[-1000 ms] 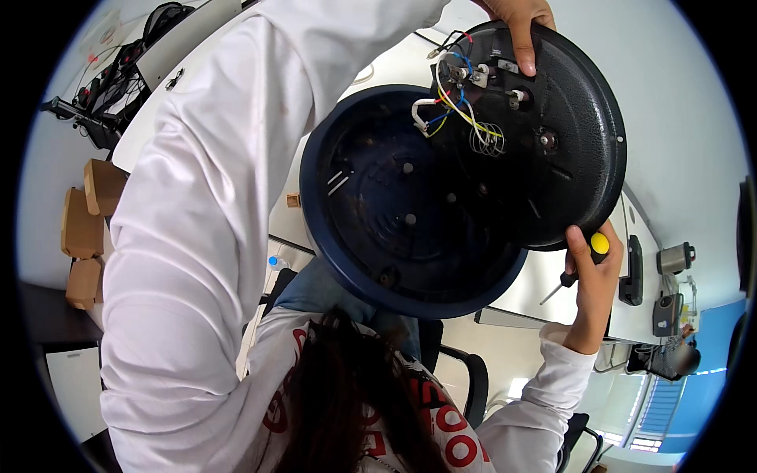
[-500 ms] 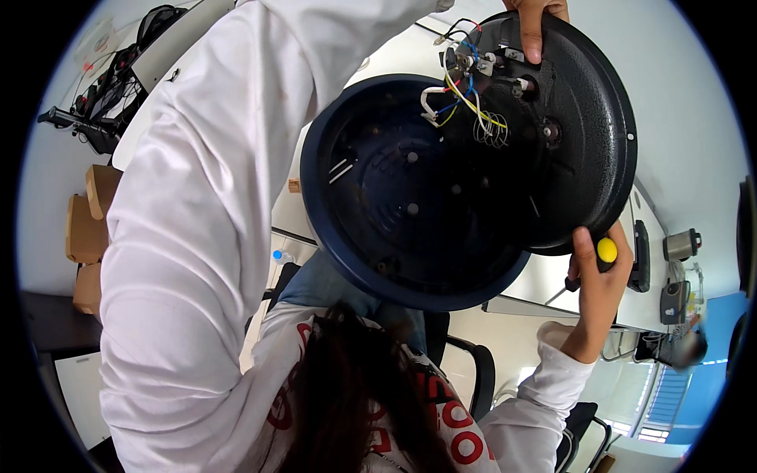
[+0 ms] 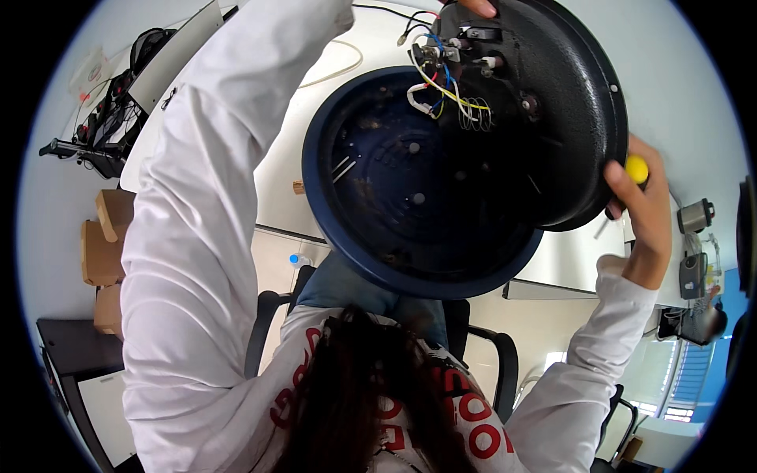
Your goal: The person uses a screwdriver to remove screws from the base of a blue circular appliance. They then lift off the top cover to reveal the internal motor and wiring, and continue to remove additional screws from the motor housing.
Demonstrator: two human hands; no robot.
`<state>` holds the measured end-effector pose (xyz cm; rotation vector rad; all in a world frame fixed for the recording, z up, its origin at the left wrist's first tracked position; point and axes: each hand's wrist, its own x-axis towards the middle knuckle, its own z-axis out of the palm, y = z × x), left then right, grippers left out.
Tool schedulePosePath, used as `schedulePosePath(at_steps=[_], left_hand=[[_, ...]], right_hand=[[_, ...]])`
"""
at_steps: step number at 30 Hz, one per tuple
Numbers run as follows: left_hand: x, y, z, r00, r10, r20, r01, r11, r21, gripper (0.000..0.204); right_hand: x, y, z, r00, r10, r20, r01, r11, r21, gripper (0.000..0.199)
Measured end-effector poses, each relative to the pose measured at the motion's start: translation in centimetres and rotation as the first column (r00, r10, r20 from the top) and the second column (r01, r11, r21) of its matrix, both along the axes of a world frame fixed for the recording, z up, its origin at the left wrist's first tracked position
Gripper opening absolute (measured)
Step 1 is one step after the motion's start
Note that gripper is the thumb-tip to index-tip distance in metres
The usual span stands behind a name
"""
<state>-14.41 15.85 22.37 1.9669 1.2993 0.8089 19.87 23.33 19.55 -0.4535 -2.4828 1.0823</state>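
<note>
Gripping the black disc (image 3: 583, 102) over the right of the blue basin (image 3: 441, 287), the curled right hand (image 3: 645, 209) also held a screwdriver (image 3: 636, 169); the left hand (image 3: 479, 6) touched the far edge, closure unclear.

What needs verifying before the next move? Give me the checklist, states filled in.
1. Right hand gripping the black cover: ok, thumb over its edge.
2. Left hand grip: cannot tell, mostly out of the picture.
3. Screwdriver out of the bowl: ok, held in the right hand.
4. Wires clear of the bowl: cannot tell, they overlap its far side.
5. Bowl wholly inside the table edge: not ok, its near rim crosses that edge in this view.
</note>
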Motion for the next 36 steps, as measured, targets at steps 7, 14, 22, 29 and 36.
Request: schedulePosePath(at_steps=[7,14,22,29,36], left_hand=[[-2.8,-1.7,-3.2,0.973,-0.006,0.233,0.004,1.0,0.008,0.047],[-3.5,-0.5,-0.7,0.963,-0.063,0.262,0.032,0.992,0.119,0.047],[-2.6,4.4,-3.1,0.943,-0.135,0.305,0.108,0.989,0.103,0.044],[-0.4,7.5,-4.1,0.933,-0.196,0.303,0.212,0.977,-0.021,0.04],[0.3,8.4,-5.2,0.97,-0.135,0.203,0.176,0.964,-0.2,0.04]], right_hand=[[-3.1,-2.5,-0.7,0.971,-0.031,-0.239,0.062,0.991,0.121,0.035],[-3.2,-2.5,0.6,0.894,-0.109,-0.435,0.105,0.994,-0.032,0.053],[-2.2,-2.0,-0.1,0.902,-0.275,-0.332,0.202,0.95,-0.238,0.04],[2.2,3.4,-2.1,0.913,-0.275,-0.302,-0.022,0.704,-0.709,0.033],[1.1,2.3,-5.2,0.79,-0.535,-0.3,0.114,0.609,-0.785,0.023]])
